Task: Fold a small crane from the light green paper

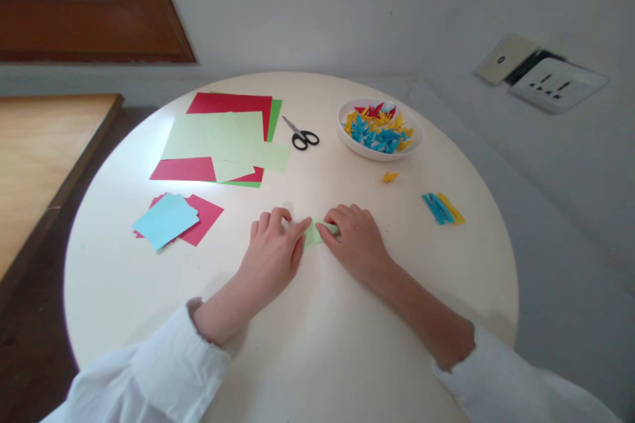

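Observation:
A small piece of light green paper (pixel 312 234), partly folded, lies on the table between my two hands. My left hand (pixel 272 243) presses its left side against the tabletop with the thumb and fingers. From the right, my right hand (pixel 358 238) pinches the paper, its thumb on the near side and its fingers curled behind. A narrow raised flap of the paper shows beside the right thumb. Both hands hide parts of the sheet, so the exact folded shape cannot be made out.
Black-handled scissors (pixel 302 136) lie beside large light green sheets (pixel 203 135). Small blue squares (pixel 167 219) are stacked at left. A white bowl (pixel 381 156) holds folded cranes; one yellow crane (pixel 390 177) lies outside. Blue and yellow strips (pixel 438 208) lie at right.

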`<state>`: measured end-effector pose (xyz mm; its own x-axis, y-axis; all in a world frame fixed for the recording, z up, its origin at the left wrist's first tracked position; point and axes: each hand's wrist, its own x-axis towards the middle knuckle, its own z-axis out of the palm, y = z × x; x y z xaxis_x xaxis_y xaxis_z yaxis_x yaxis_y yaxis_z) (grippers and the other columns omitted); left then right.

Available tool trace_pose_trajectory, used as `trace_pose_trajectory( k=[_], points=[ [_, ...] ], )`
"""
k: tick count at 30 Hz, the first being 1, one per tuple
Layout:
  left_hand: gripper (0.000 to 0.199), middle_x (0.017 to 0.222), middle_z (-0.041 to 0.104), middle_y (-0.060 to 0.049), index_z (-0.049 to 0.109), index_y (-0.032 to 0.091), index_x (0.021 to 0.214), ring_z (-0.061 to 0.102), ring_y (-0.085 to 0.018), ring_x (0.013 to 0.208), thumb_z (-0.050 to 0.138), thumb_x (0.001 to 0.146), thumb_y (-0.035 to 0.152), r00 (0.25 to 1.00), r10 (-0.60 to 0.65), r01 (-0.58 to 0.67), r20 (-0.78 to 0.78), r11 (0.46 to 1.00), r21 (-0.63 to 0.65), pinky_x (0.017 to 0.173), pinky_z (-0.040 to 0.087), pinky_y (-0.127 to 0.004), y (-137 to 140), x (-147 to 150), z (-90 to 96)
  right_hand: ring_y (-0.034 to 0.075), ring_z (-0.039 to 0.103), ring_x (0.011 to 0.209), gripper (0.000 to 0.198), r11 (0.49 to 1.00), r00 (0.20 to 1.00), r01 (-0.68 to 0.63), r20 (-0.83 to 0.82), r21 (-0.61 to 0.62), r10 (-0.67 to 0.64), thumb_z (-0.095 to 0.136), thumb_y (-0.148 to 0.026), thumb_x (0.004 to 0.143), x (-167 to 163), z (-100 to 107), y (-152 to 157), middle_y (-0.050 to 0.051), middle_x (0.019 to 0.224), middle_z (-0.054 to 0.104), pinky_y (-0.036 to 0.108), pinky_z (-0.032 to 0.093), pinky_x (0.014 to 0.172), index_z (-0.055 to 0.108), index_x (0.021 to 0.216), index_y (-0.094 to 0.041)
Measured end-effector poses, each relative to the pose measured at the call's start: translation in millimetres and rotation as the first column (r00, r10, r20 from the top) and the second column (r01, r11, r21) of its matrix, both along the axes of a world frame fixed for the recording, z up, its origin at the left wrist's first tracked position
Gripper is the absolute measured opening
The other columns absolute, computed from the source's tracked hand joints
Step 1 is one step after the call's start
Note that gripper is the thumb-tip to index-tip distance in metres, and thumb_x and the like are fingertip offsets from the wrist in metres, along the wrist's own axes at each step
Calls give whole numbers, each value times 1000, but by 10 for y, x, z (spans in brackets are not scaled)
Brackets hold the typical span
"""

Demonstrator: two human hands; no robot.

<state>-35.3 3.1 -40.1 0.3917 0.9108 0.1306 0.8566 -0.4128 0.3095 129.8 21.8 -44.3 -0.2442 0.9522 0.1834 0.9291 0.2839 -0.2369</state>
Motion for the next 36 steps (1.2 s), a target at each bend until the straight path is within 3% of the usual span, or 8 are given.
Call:
trace_pose_trajectory(
  k=[7, 17, 22, 27, 32, 36],
  points=[
    [37, 108, 46, -13, 56, 23, 122, 44, -28, 96, 44, 87, 21, 998, 2, 0, -59, 1000, 23, 79, 39, -42, -1, -2, -14, 19, 54, 75, 8, 1000, 1000, -11, -13, 16, 11, 55, -28, 84, 8, -5, -38, 2, 79, 65, 30, 26, 66, 57, 84, -20],
    [37, 114, 46, -15, 56, 23, 123, 45, -30, 97, 42, 88, 24, 995, 3, 4, -95, 997, 75, 80, 37, -43, -3, -8, -42, 25, 55, 88, 33, 999, 999, 37, -19, 25, -37, 60, -44, 78, 9, -5, -88, 6, 96, 65, 34, 34, 74, 57, 102, -21],
    [38, 114, 46, -15, 56, 24, 123, 45, -30, 100, 43, 87, 24, 994, 6, 1, -105, 998, 62, 82, 37, -44, 0, -12, -30, 26, 54, 91, 31, 990, 988, 141, -71, 12, -140, 59, -35, 80, 135, -52, -98, 8, 101, 62, 38, 38, 78, 56, 107, -20],
    [38, 115, 46, -15, 56, 24, 123, 44, -31, 101, 43, 87, 24, 994, 12, -3, -112, 997, 80, 83, 37, -44, 3, -16, -43, 25, 54, 86, 24, 987, 979, 155, -142, 40, -147, 49, -20, 83, 275, -123, -92, 9, 97, 61, 40, 41, 77, 56, 105, -21],
    [38, 118, 45, -15, 57, 24, 121, 44, -31, 103, 46, 85, 24, 994, 13, -2, -106, 995, 103, 83, 36, -45, 14, -12, -62, 24, 55, 91, 33, 966, 966, 123, -250, 226, -65, 36, -4, 80, 272, -129, -185, 11, 95, 62, 40, 44, 82, 59, 100, -16],
    [37, 120, 45, -16, 57, 23, 121, 42, -31, 108, 45, 86, 24, 996, 6, 7, -94, 991, 136, 86, 35, -46, 0, -11, -67, 20, 55, 105, 37, 932, 971, -140, -136, 336, 195, 35, -4, 84, 115, -123, -393, 12, 110, 63, 38, 43, 91, 58, 110, -14]
  ],
)
